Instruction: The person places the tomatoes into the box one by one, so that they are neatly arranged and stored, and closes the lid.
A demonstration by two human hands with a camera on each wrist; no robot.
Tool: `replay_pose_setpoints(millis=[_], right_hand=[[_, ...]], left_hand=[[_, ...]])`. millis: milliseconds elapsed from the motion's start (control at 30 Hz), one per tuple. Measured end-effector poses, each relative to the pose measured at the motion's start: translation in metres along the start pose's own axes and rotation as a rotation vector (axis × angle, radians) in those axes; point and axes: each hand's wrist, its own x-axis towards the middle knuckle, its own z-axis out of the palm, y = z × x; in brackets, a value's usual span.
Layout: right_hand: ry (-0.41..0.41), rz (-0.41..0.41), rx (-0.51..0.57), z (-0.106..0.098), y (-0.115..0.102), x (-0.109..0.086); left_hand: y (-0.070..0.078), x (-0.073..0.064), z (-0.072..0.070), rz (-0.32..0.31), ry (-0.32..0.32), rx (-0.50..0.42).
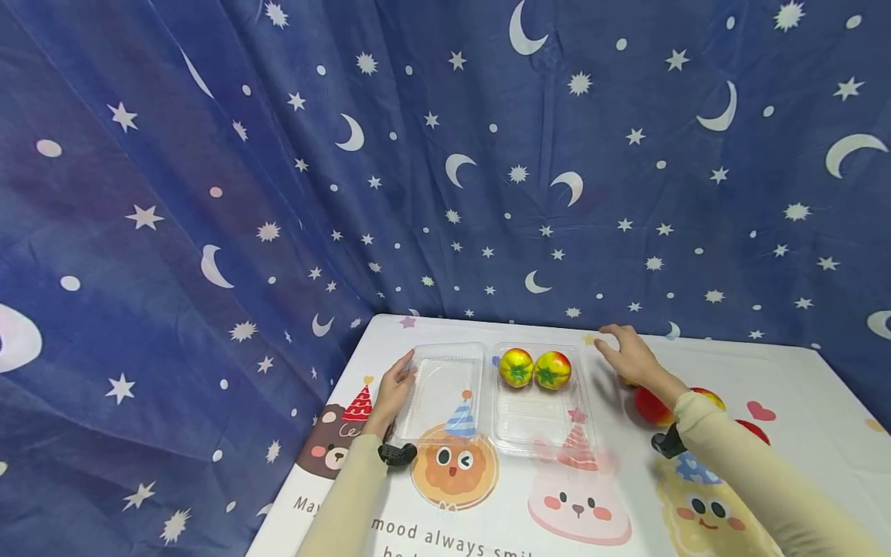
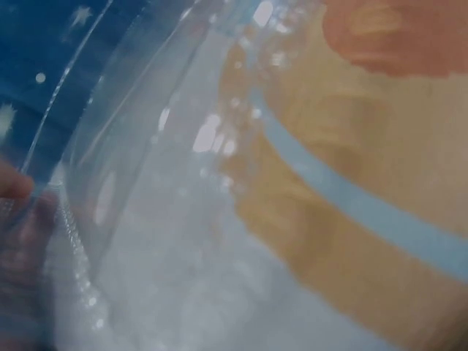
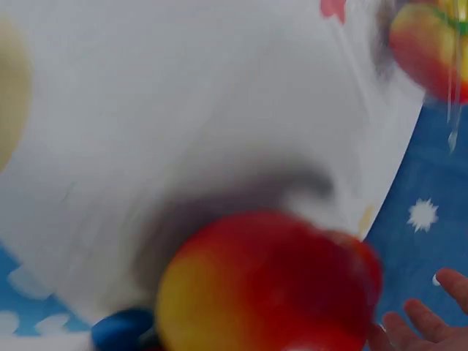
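Note:
A clear plastic clamshell box lies open, its lid half (image 1: pixel 445 357) on the left and its tray half (image 1: pixel 532 449) on the right. Two yellow-red toy fruits with green leafy tops, a left one (image 1: pixel 517 367) and a right one (image 1: pixel 553 370), sit at the tray's far end. My left hand (image 1: pixel 394 393) grips the lid's left edge; the left wrist view shows fingertips (image 2: pixel 13 183) at the clear rim. Beyond the tray's right side, my right hand (image 1: pixel 632 360) is held with fingers apart, over a partly hidden yellow fruit. A red-yellow fruit (image 3: pixel 270 285) looms large in the right wrist view.
Under my right forearm lie more fruits: a red one (image 1: pixel 653 407), a yellow-red one (image 1: pixel 708 398) and another red one (image 1: pixel 753 431). A white cartoon-printed tablecloth (image 1: pixel 431 534) covers the table. Behind and to the left hangs a blue star-and-moon curtain (image 1: pixel 418 193).

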Motion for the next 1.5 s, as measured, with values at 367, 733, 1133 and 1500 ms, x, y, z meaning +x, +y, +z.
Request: replay_pose_setpoints(millis=[367, 733, 1133, 1500], right_hand=[[-0.061, 0.194, -0.07, -0.028, 0.045, -0.021], [-0.111, 0.103, -0.1, -0.045, 0.052, -0.047], [-0.185, 0.044, -0.035, -0.04, 0.042, -0.067], [-0.209, 0.074, -0.041, -0.039, 0.034, -0.071]], left_hand=[[-0.022, 0.005, 0.006, -0.005, 0.046, 0.045], [-0.017, 0.006, 0.001, -0.009, 0.056, 0.061], [-0.005, 0.002, -0.004, -0.003, 0.012, -0.011], [-0.022, 0.008, 0.002, -0.001, 0.037, 0.006]])
